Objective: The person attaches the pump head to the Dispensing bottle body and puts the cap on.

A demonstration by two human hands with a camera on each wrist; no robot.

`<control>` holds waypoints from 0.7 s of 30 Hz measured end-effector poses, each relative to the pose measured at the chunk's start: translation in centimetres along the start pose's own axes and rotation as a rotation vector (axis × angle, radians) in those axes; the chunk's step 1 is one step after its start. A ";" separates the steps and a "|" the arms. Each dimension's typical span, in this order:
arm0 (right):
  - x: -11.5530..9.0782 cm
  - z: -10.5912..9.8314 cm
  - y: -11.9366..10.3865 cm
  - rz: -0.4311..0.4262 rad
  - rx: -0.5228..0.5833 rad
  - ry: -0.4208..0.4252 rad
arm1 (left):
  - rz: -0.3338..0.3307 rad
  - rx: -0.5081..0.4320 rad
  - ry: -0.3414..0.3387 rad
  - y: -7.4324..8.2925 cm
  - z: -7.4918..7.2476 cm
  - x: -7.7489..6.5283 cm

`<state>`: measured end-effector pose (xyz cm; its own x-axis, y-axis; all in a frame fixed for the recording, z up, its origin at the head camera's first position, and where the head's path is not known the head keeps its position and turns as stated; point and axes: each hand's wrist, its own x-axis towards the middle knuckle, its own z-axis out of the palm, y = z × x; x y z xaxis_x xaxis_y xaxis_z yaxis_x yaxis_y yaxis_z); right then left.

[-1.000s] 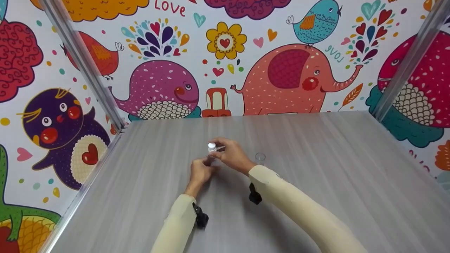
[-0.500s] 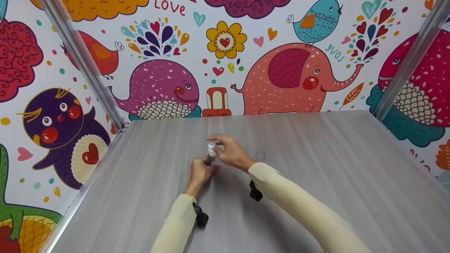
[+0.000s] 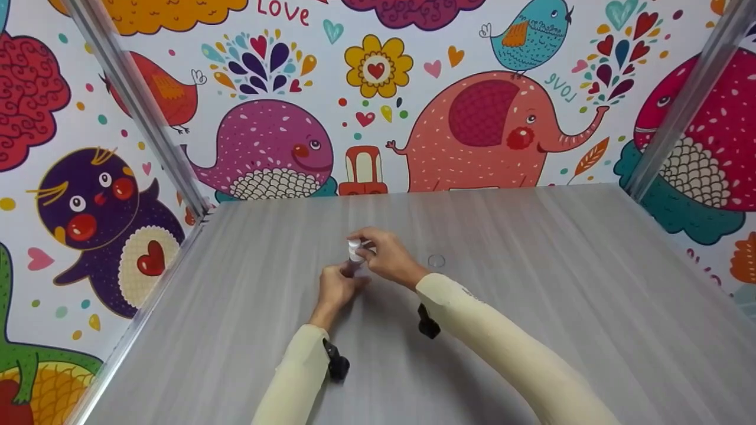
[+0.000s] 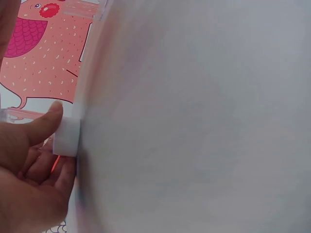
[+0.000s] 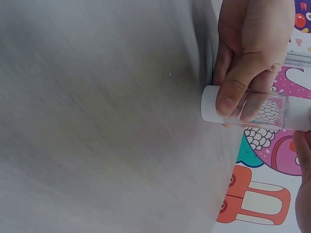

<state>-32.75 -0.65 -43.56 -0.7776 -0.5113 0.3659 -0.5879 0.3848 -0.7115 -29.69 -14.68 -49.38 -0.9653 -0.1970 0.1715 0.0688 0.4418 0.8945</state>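
Observation:
Upright over the table stands a small clear bottle (image 3: 354,252) with a white base and a white top. My left hand (image 3: 338,289) grips it low; in the left wrist view that hand (image 4: 36,160) has thumb and fingers around the white base (image 4: 66,138), close to the tabletop. The right wrist view shows the left hand (image 5: 252,58) pinching the bottle's clear lower body (image 5: 268,112). My right hand (image 3: 388,255) holds the white top with thumb and fingertips; only its fingers (image 5: 304,158) show at the right wrist view's edge. The bottle's middle is partly hidden.
A clear round cap (image 3: 436,260) lies on the grey wood-grain table (image 3: 531,283), just right of my right hand. A wall with printed cartoon animals (image 3: 472,136) rises behind the table. Metal posts (image 3: 150,124) stand at its back corners.
My right fingers have shifted on the white top: they spread upward half a second ago and have come down closer to it now. My left hand keeps its place around the bottle.

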 end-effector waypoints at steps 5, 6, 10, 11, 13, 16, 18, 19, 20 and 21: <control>0.0 0.0 0.0 0.000 -0.010 0.004 | -0.011 -0.001 0.002 0.0 0.0 0.0; 0.0 0.0 0.0 0.000 -0.014 0.004 | -0.011 0.003 0.001 0.0 0.0 0.0; 0.0 0.0 0.1 -0.001 -0.023 -0.001 | -0.035 -0.001 -0.002 -0.1 0.1 0.0; 0.1 -0.1 0.0 -0.002 -0.024 -0.005 | -0.037 -0.005 -0.001 -0.1 0.1 0.0; 0.1 -0.2 0.0 0.003 -0.025 -0.012 | -0.040 -0.014 0.000 -0.1 0.1 0.1; 0.2 -0.4 -0.1 0.008 -0.022 -0.019 | -0.031 -0.016 0.000 -0.1 0.1 0.1; 0.3 -0.6 -0.2 0.018 -0.009 -0.024 | -0.030 -0.014 -0.001 0.0 0.1 0.2; 0.4 -0.7 -0.3 0.020 -0.009 -0.026 | -0.029 -0.014 -0.001 0.0 0.2 0.1; 0.4 -0.8 -0.3 0.017 -0.008 -0.028 | -0.032 -0.013 0.000 -0.1 0.2 0.1; 0.5 -0.9 -0.4 0.017 -0.009 -0.032 | -0.035 -0.013 0.003 -0.1 0.2 0.1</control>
<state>-33.09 -0.36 -42.57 -0.7798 -0.5291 0.3346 -0.5770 0.4001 -0.7120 -29.88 -14.60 -49.49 -0.9665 -0.2143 0.1414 0.0386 0.4231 0.9053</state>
